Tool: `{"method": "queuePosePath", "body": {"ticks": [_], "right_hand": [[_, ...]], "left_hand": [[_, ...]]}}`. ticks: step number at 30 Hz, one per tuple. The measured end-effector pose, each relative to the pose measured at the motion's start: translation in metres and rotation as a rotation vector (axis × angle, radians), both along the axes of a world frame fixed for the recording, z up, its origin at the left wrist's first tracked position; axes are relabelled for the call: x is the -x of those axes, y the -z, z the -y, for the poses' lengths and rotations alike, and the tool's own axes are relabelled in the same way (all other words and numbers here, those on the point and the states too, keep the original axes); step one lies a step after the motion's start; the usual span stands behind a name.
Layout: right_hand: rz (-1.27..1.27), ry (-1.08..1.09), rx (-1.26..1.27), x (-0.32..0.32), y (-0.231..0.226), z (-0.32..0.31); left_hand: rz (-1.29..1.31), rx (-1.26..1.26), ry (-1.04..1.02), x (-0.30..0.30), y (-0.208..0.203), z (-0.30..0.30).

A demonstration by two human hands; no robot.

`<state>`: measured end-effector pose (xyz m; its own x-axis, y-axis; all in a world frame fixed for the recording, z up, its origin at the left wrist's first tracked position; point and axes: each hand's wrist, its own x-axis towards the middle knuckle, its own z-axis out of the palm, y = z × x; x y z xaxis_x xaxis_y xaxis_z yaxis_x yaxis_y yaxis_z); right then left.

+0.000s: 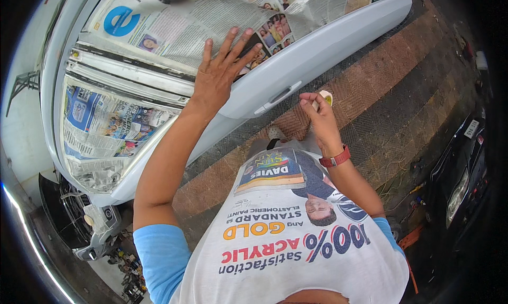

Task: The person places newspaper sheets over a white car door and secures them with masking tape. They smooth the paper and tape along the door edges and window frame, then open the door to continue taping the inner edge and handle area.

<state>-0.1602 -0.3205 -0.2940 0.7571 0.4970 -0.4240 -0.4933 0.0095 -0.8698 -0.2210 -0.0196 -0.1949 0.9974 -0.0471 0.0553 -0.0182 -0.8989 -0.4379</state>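
Left hand spread flat, grasping nothing, on the newspaper covering part of the car; right hand curled near the handle, a small yellow-white piece at its fingers, cannot tell if gripped

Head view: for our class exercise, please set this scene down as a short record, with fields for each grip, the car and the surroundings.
Left grip: open, fingers spread over newspaper
Right grip: fingers curled by a small pale and yellow-green item, partly hidden; hold unclear
Right wrist: red band
Car: pale, newspaper over its windows
Door handle: between the two hands
Floor: brown and dark, patterned
Far right: dark car
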Motion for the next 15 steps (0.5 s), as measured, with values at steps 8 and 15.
{"method": "queuePosePath", "body": {"ticks": [8,15], "right_hand": [[-0.038,-0.051,0.024,-0.054,0.015,0.046],[-0.031,-0.059,-0.005,-0.091,0.031,0.065]], "left_hand": [[-0.064,-0.096,-0.099,-0.01,-0.001,0.012],[-0.083,-0.251,-0.162,-0.019,0.0,0.025]]}}
